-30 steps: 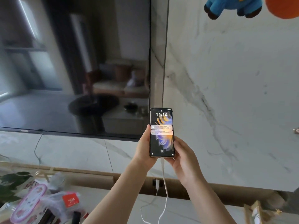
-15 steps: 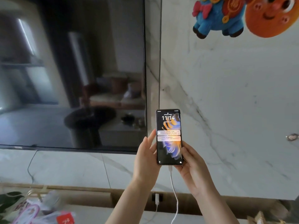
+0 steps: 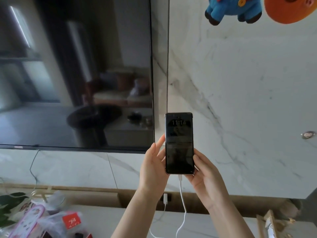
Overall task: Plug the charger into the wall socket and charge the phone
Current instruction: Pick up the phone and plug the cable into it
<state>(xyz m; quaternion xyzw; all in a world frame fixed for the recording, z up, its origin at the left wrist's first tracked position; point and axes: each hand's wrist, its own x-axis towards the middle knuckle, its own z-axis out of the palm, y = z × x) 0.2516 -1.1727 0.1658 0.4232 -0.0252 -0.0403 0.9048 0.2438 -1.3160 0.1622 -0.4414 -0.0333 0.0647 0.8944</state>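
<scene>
Phone (image 3: 179, 143) upright in front of marble wall (image 3: 240, 100), just right of television (image 3: 75, 71), held up between both hands. Screen dark, faint "11:14" near top. Left hand (image 3: 154, 169) raised from lower centre, forearm angled up and to the right, palm turned toward phone's left edge; thumb extended upward along that edge, remaining fingers hidden behind the device. Right hand (image 3: 205, 177) raised from lower right, forearm angled up and to the left, palm cupped beneath lower right corner; thumb laid against right edge, other fingers behind and out of sight. Both hands closed on phone, wrists near each other below it.

White cable (image 3: 182, 194) seated in phone's bottom port, hanging straight down between the wrists, then curving left toward bottom edge of view. White charger (image 3: 165, 198) plugged into dark wall socket (image 3: 169, 197) set in the recess beneath the marble panel, just left of hanging cable; thin lead dropping from charger toward counter (image 3: 197, 224).

Blue plush toy (image 3: 233, 11) and orange plush toy (image 3: 289, 9) at upper right against wall, both partly cut off by frame. Small round fitting (image 3: 307, 134) on wall at far right. Plastic-wrapped packages (image 3: 44, 222) with red label on counter at lower left, beside green leaves (image 3: 8, 206). Wooden object (image 3: 271, 222) at lower right, partly cut off by frame, identity unclear. Thin dark wire (image 3: 33, 167) trailing down from television's lower edge.
</scene>
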